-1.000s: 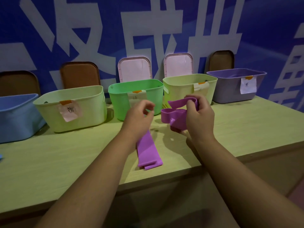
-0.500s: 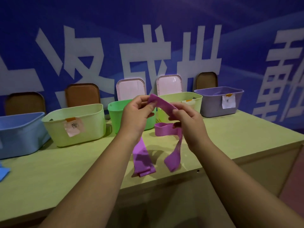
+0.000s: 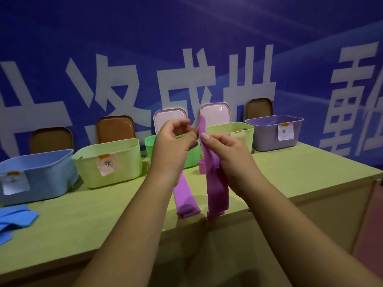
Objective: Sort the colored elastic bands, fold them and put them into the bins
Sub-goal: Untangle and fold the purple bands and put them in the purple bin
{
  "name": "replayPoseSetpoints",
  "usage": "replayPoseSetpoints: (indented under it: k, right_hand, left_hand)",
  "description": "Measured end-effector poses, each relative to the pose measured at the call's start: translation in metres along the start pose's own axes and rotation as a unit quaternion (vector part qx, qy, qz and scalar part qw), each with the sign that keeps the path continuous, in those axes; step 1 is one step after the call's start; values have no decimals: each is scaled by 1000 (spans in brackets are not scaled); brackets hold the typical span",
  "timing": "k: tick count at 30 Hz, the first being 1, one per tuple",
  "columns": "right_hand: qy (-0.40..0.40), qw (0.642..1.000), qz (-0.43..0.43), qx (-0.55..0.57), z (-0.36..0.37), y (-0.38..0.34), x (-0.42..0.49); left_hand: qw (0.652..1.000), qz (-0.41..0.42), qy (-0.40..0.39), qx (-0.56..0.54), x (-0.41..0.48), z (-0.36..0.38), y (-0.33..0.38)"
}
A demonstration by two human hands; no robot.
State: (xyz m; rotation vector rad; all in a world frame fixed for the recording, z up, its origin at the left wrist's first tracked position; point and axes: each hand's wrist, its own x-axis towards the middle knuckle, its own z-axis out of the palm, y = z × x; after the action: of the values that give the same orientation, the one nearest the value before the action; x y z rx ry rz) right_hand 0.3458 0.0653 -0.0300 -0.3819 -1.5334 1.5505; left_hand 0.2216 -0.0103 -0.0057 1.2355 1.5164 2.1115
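My right hand [image 3: 226, 160] grips a purple elastic band [image 3: 215, 187] that hangs doubled, from above my thumb down to the table edge. My left hand [image 3: 174, 146] is beside it, fingers curled, with its fingertips pinching the band's blurred upper end. A second purple band [image 3: 186, 200] lies folded flat on the table [image 3: 290, 172] below my left wrist. Behind stand a blue bin [image 3: 41, 172], a pale green bin [image 3: 124, 162], a green bin [image 3: 150, 142], another pale green bin [image 3: 244, 129] and a purple bin [image 3: 269, 131].
Several blue bands [image 3: 14, 220] lie in a heap at the table's left edge. Lids lean upright against the blue wall behind the bins, among them a brown lid [image 3: 115, 129]. The table's front edge runs just under the hanging band.
The loose, looped purple band has been pulled straight and brought upright. My hands have come closer together. The view has tilted upward and the blue bands have come into sight.
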Motion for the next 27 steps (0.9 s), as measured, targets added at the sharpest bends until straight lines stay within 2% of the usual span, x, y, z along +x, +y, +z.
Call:
replayPoseSetpoints:
  k: [4, 10, 18, 27]
  right_hand:
    - [20, 1000, -6, -6, 3, 3, -14]
    - [-6, 999, -14, -43, 1, 7, -36]
    - [-13, 998, 17, -57, -5, 30, -52]
    - [-34, 996, 19, -84, -14, 52, -58]
  left_hand:
    - [995, -54, -3, -84, -26, -2, 5]
    - [991, -70, -8, -112, -55, -8, 10]
    - [979, -119, 2, -168, -72, -12, -11]
    - [946, -207, -25, -247, -78, -16, -31]
